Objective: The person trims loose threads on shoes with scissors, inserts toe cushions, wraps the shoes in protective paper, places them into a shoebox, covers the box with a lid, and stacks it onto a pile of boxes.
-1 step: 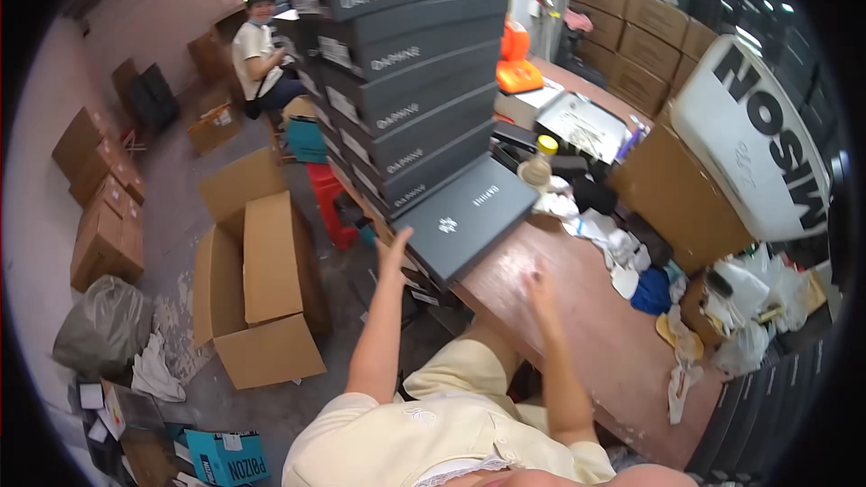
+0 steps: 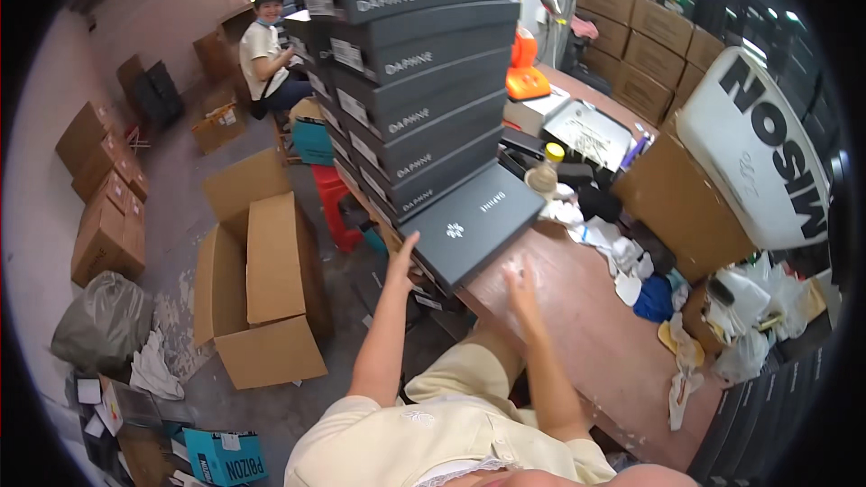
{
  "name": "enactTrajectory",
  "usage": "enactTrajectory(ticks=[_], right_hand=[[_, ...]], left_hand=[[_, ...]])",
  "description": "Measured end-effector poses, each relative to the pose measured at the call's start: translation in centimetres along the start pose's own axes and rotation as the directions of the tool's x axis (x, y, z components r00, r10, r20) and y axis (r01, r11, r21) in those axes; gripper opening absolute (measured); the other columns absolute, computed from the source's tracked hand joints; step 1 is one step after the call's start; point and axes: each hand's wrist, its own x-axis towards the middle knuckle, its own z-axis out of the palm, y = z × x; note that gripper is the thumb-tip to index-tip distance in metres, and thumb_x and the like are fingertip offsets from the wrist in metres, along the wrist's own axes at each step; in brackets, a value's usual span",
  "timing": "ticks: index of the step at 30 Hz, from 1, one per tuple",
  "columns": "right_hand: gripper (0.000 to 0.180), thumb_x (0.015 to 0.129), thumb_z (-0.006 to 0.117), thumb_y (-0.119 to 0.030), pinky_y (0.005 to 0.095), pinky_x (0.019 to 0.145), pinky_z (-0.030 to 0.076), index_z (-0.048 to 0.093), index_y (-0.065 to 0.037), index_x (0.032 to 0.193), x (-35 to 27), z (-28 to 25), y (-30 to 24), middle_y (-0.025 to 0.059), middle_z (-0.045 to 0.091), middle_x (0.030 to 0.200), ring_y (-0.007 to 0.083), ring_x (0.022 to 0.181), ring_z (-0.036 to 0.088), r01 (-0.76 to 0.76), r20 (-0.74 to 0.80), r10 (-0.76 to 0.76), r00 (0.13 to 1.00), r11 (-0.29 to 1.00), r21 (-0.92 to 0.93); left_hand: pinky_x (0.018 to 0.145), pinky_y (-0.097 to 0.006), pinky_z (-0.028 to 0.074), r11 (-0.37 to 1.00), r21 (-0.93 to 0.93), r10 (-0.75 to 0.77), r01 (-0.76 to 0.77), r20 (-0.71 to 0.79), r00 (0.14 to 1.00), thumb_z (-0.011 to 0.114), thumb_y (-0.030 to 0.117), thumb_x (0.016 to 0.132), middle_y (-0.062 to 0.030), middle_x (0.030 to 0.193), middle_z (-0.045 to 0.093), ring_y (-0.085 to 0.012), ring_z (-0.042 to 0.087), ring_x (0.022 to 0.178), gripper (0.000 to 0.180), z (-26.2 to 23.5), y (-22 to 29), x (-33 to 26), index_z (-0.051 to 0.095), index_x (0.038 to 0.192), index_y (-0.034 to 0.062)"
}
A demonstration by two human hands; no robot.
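A dark grey lidded shoebox (image 2: 478, 225) lies at the corner of the brown table, in front of a tall stack of similar shoeboxes (image 2: 419, 68). My left hand (image 2: 402, 261) is at its left edge, thumb stretched up beside the lid and the other fingers partly hidden; whether it presses on the box I cannot make out. To the right of the box, my right hand (image 2: 521, 289) hovers over the tabletop (image 2: 586, 343), fingers apart and nothing in them. A small gap shows between that hand and the box.
An open cardboard carton (image 2: 262, 271) stands on the floor at left, near a red stool (image 2: 336, 207). Cloths and bags (image 2: 622, 252) clutter the table's right side, beside a large carton (image 2: 686, 203). A person (image 2: 266, 59) sits at the back left.
My right hand has shifted left toward the shoebox and its fingers have spread. My left hand stays at the box's left edge. The whole view has moved slightly.
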Motion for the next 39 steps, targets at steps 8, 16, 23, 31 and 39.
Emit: enactTrajectory(ticks=[8, 16, 23, 31, 39], right_hand=[[0.088, 0.081, 0.063, -0.015, 0.035, 0.111, 0.014, 0.003, 0.008, 0.142, -2.8, 7.3, 0.6, 0.027, 0.014, 0.147, 0.0326, 0.137, 0.018, 0.102, -0.164, -0.067, 0.984, 0.971, 0.215], [0.075, 0.076, 0.05, -0.001, 0.0378, 0.109, 0.021, 0.018, -0.001, 0.144, -18.4, -4.7, 7.9, 0.0208, 0.022, 0.146, 0.0296, 0.133, 0.027, 0.138, -0.317, -0.031, 0.948, 0.937, 0.321], [0.067, 0.084, 0.054, -0.019, 0.0398, 0.107, 0.027, 0.026, -0.004, 0.142, -19.3, -10.0, 9.1, 0.0185, 0.028, 0.144, 0.0306, 0.128, 0.034, 0.342, -0.486, -0.222, 0.845, 0.923, 0.174], [0.07, 0.09, 0.043, -0.052, 0.0398, 0.107, 0.026, 0.036, 0.0, 0.136, -17.9, -11.7, 7.9, 0.0208, 0.037, 0.139, 0.0341, 0.127, 0.035, 0.204, -0.587, 0.535, 0.608, 0.609, 0.766], [0.06, 0.093, 0.042, -0.042, 0.0408, 0.103, 0.032, 0.03, -0.006, 0.141, -17.6, -13.7, 3.7, 0.0139, 0.036, 0.14, 0.0275, 0.125, 0.039, 0.21, -0.303, 0.228, 0.925, 0.356, 0.91]], left_hand=[[0.057, -0.027, 0.049, 0.99, 0.08, -0.13, 0.115, 0.201, 0.971, 0.075, 0.039, 0.071, -0.0039, 0.093, 0.058, -0.0134, 0.059, 0.071, 0.059, -3.0, -2.2, -6.5, 0.051, 0.116, 0.0082], [0.084, -0.029, 0.047, 0.855, 0.519, -0.306, -0.027, 0.545, 0.78, 0.079, 0.036, 0.07, -0.0132, 0.12, 0.054, -0.0156, 0.057, 0.096, 0.073, -1.5, -4.7, -19.0, 0.048, 0.128, 0.0044], [0.099, -0.03, 0.038, 0.963, 0.255, -0.263, 0.083, 0.843, 0.469, 0.052, 0.034, 0.092, -0.0158, 0.13, 0.048, -0.0175, 0.047, 0.118, 0.054, 6.9, -7.3, -14.6, 0.046, 0.127, -0.0069], [0.11, -0.031, 0.02, 0.756, 0.013, -0.271, 0.655, 0.916, 0.296, 0.029, 0.044, 0.098, -0.009, 0.148, 0.022, -0.0166, 0.024, 0.134, 0.065, 7.7, -7.4, -16.3, 0.023, 0.14, -0.006], [0.111, -0.031, 0.013, 0.759, 0.238, -0.449, 0.606, 0.865, 0.224, 0.056, 0.04, 0.088, -0.0102, 0.151, 0.015, -0.02, 0.017, 0.137, 0.077, 13.6, -5.3, -15.8, 0.022, 0.142, -0.003]])
